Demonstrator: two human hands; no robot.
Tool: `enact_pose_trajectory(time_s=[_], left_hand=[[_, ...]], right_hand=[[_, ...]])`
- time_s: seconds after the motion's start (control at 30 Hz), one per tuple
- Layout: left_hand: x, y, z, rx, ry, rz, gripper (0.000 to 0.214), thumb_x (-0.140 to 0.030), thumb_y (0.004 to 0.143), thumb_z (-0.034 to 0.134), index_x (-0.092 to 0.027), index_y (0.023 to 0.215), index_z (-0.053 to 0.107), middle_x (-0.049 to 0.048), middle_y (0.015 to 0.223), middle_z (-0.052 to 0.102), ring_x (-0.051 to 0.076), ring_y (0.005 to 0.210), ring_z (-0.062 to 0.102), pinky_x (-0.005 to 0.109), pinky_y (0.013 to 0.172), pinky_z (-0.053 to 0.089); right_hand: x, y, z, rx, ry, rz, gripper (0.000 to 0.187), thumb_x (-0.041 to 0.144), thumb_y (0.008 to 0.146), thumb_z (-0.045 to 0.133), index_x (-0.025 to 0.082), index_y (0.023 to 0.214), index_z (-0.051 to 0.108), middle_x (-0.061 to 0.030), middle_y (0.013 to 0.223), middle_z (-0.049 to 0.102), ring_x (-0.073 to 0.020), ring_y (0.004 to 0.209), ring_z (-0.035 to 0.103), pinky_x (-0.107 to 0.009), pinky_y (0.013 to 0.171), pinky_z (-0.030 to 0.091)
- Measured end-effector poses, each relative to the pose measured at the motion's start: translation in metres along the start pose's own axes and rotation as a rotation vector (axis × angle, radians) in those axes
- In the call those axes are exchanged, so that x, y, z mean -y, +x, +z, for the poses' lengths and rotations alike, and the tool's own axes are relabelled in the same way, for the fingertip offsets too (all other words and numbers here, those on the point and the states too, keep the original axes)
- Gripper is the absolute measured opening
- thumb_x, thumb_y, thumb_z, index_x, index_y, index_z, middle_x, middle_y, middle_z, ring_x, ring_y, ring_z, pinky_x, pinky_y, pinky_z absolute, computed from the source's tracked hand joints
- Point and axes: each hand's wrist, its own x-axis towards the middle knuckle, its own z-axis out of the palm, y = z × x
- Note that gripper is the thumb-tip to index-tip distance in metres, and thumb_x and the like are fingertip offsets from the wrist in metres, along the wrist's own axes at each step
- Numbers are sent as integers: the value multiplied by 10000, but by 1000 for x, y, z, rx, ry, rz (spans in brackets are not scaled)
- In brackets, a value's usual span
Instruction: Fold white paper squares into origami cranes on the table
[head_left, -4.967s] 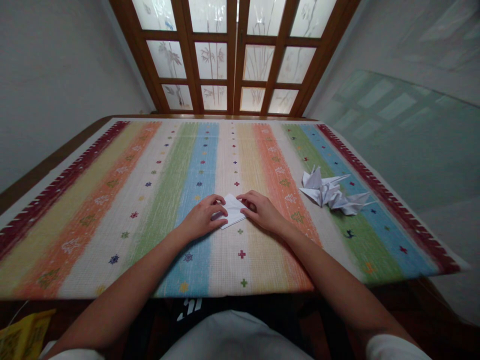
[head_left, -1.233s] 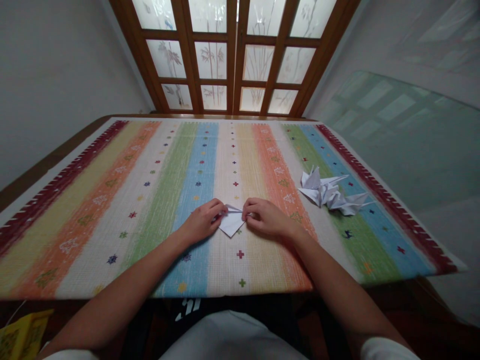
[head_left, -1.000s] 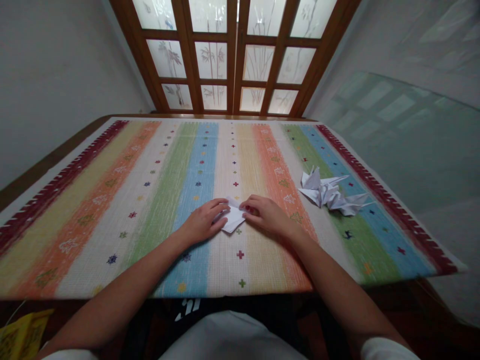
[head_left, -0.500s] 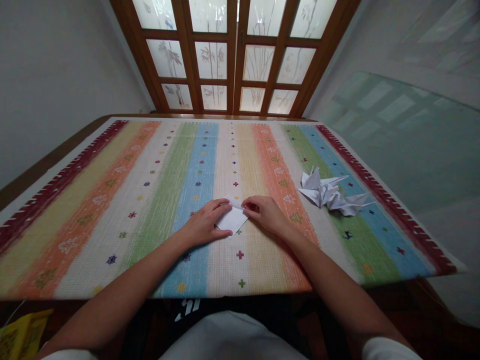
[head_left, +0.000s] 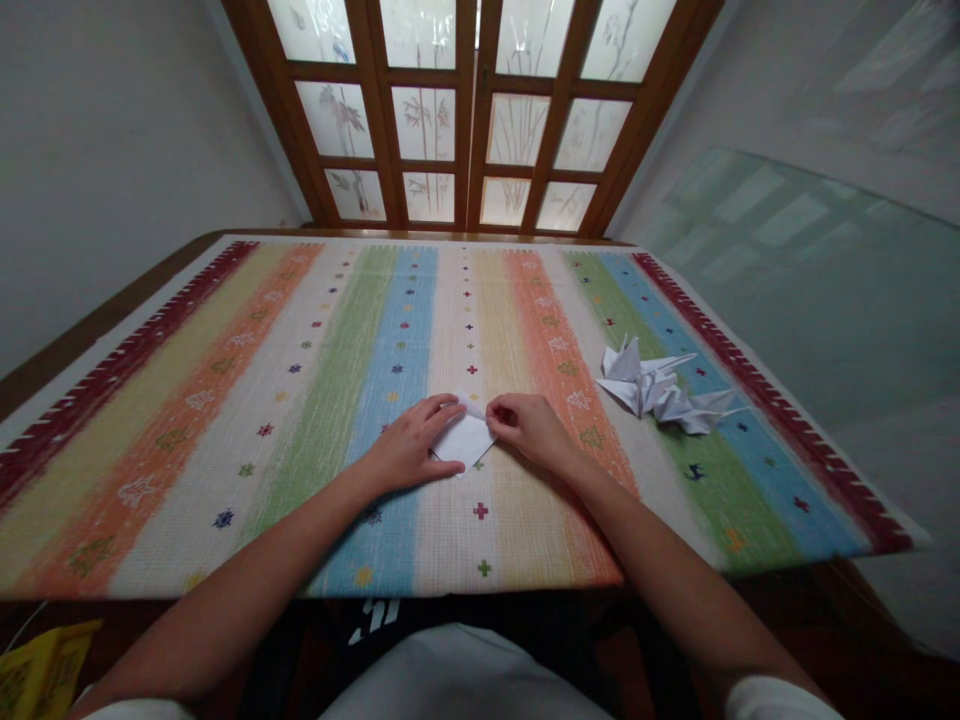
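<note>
White folded paper (head_left: 465,440) lies flat on striped mat (head_left: 300,400), centre, near me. My left hand (head_left: 409,450) presses it, fingers flat, unclasped. My right hand (head_left: 529,430) pinches its right corner. Risk: weak left pressure lets paper slide on weave, so crease runs crooked. Paper cranes (head_left: 660,385) well apart, right.

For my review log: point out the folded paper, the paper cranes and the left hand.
folded paper (head_left: 466,442), head view, flat middle.
paper cranes (head_left: 654,386), head view, middle of pile.
left hand (head_left: 409,452), head view, back of hand.
</note>
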Motion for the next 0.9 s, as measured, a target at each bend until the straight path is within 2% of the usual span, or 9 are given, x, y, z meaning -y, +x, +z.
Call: enact_pose_trajectory(time_s=[0.1,0.17,0.3,0.47,0.57,0.7,0.8,0.9], left_hand=[[-1,0,0,-8,-13,2,826,-390,831,851,-283,1560,476,162,1609,490,360,1444,539,555,1189,482],[-2,1,-1,-20,-13,7,850,-387,819,862,-292,1567,467,157,1600,493,361,1438,539,554,1192,479],[-4,2,-3,-39,3,20,892,-376,806,875,-300,1581,439,150,1575,502,358,1420,541,560,1206,458],[-6,2,-5,-45,-13,16,919,-366,800,874,-296,1591,412,151,1562,499,356,1420,533,559,1207,456],[-5,2,-4,-45,-24,8,918,-368,803,869,-301,1594,407,146,1565,490,352,1420,534,550,1206,461],[-1,1,-2,-50,-41,-12,958,-387,796,885,-277,1607,387,163,1580,465,356,1435,522,548,1207,466],[1,1,0,-57,-55,-13,981,-410,802,885,-280,1623,364,166,1597,445,365,1459,503,568,1218,456],[1,1,0,-56,-63,-14,980,-453,814,879,-274,1627,363,171,1597,450,373,1472,492,582,1228,445]], right_hand=[[4,-1,0,-68,0,-83,99,132,900,674,181,848,742,-52,894,707,-149,735,613,-270,712,459],[6,-1,1,-94,-11,-108,105,128,901,664,180,840,732,-53,891,688,-153,743,602,-274,717,457],[10,-1,3,-84,-29,-64,106,105,882,658,181,831,711,-31,783,683,-160,708,595,-285,714,446],[13,-3,3,-134,-48,-55,107,147,918,636,192,848,704,-45,802,720,-174,730,636,-304,742,473],[14,-3,4,-125,44,-11,97,169,923,644,200,990,706,-43,816,734,-182,734,669,-304,731,499],[11,-2,6,-86,237,72,314,226,942,650,207,1255,636,-44,855,756,-184,735,700,-293,690,532],[10,-2,8,-19,376,83,434,253,918,668,218,1345,597,-22,857,744,-161,692,669,-269,634,509],[9,-2,9,14,486,62,472,261,886,683,222,1348,601,9,833,696,-135,654,602,-247,596,459]])
